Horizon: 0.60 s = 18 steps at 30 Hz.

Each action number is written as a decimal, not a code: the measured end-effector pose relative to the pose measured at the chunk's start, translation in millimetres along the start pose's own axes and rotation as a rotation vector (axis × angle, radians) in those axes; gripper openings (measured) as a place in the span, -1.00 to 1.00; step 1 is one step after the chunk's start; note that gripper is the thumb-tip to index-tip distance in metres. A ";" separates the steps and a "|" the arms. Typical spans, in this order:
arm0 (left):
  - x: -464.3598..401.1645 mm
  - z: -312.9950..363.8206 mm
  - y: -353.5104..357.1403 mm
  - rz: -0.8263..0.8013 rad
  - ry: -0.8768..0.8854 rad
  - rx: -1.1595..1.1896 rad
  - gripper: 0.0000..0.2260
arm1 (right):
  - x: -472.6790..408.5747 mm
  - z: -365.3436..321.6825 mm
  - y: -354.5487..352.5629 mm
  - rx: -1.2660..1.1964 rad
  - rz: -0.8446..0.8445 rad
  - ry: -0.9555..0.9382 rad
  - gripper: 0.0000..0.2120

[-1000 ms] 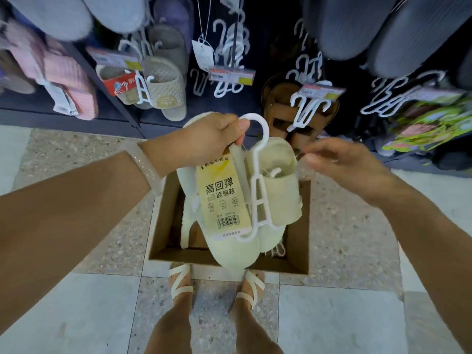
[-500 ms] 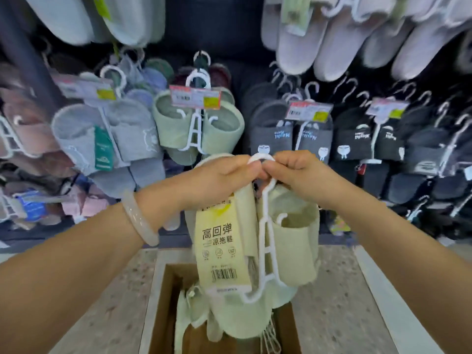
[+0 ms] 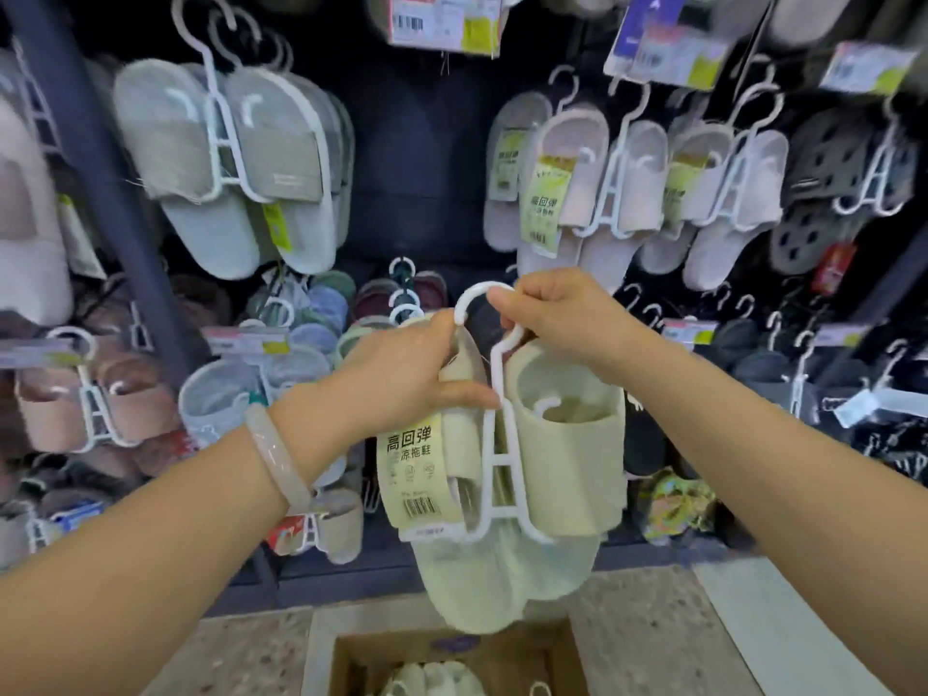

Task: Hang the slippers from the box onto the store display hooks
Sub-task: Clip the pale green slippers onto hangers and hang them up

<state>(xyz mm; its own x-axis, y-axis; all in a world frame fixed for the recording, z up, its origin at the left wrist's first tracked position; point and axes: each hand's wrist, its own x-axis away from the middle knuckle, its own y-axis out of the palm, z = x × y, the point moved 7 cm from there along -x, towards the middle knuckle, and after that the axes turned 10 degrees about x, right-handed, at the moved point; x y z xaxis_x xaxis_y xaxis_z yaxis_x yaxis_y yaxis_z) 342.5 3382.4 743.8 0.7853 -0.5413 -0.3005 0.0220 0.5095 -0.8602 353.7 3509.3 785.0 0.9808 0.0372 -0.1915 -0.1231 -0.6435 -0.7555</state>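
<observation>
A dark store display wall [image 3: 417,158] fills the upper two thirds of the frame, hung with slippers on white plastic hangers. At the upper left hangs a grey pair [image 3: 226,168] with more pairs stacked behind it; their number cannot be counted. At the upper right two pale pink pairs [image 3: 592,188] hang side by side, and at the far right one dark perforated pair [image 3: 848,178]. Lower rows at left and right hold pink, grey and black pairs, too blurred to count. At least three price tags show along the top edge, the nearest at top centre [image 3: 444,17]. A speckled floor [image 3: 648,640] runs along the bottom.

In the middle of the frame one pair of pale green slippers [image 3: 567,444] hangs on a single white hanger [image 3: 497,419], with one yellow-green label [image 3: 414,474] over the left slipper. The left hand [image 3: 401,379] grips the left slipper's top, thumb pressed on the hanger's stem. The right hand [image 3: 557,319] pinches the base of the hanger's hook with curled fingers.

At the bottom centre one open cardboard box [image 3: 552,660] sits on the floor, with more pale green slippers [image 3: 432,678] inside. One pale bangle [image 3: 278,459] circles the left wrist.
</observation>
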 end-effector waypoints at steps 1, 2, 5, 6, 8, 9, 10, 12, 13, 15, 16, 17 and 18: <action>2.1 -1.5 -9.6 0.075 -0.018 0.061 -0.20 | -1.5 -6.4 -3.2 -0.014 0.014 0.004 -0.61; 5.4 -5.0 -20.0 0.171 -0.049 0.153 -0.31 | -3.0 -11.9 -6.5 -0.027 0.027 0.013 -0.63; 15.1 -21.4 -44.4 0.437 -0.151 0.378 -0.50 | -10.0 -29.5 -12.3 -0.059 0.052 0.021 -0.67; 14.4 -19.7 -47.1 0.426 -0.129 0.340 -0.54 | -13.2 -35.7 -13.8 -0.061 0.066 0.015 -0.68; 11.1 -7.0 -42.7 0.297 -0.007 0.234 -0.56 | -19.2 -44.9 -17.0 -0.066 0.095 0.011 -0.67; 11.1 -0.8 -40.5 0.246 0.053 0.217 -0.55 | -21.9 -47.4 -18.4 -0.076 0.098 0.011 -0.67; 12.3 3.4 -41.2 0.223 0.100 0.223 -0.55 | -24.0 -48.5 -19.2 -0.087 0.092 0.012 -0.67; 13.6 3.2 -48.6 0.256 0.156 0.269 -0.56 | -26.9 -46.2 -21.5 -0.110 0.069 0.029 -0.68; 13.8 0.0 -54.8 0.300 0.148 0.305 -0.57 | -28.2 -44.0 -23.0 -0.136 0.056 0.044 -0.69; 13.6 -11.5 -69.8 0.422 0.065 0.375 -0.56 | -31.2 -41.2 -26.4 -0.197 0.022 0.061 -0.70; 13.1 -16.3 -77.1 0.470 0.020 0.379 -0.51 | -32.9 -41.5 -27.4 -0.206 0.002 0.053 -0.70; 10.2 -19.7 -82.4 0.489 -0.010 0.373 -0.44 | -34.4 -42.8 -27.5 -0.197 -0.018 0.036 -0.69; 5.2 -21.2 -84.4 0.457 -0.036 0.370 -0.38 | -36.2 -44.5 -26.5 -0.183 -0.038 0.008 -0.69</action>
<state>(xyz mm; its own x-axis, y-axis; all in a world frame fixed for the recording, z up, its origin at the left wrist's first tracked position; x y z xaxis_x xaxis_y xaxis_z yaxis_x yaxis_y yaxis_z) 331.6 3322.5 806.1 0.7862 -0.1922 -0.5874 -0.1145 0.8887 -0.4440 328.2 3491.0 839.8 0.9855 0.0580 -0.1595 -0.0575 -0.7701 -0.6353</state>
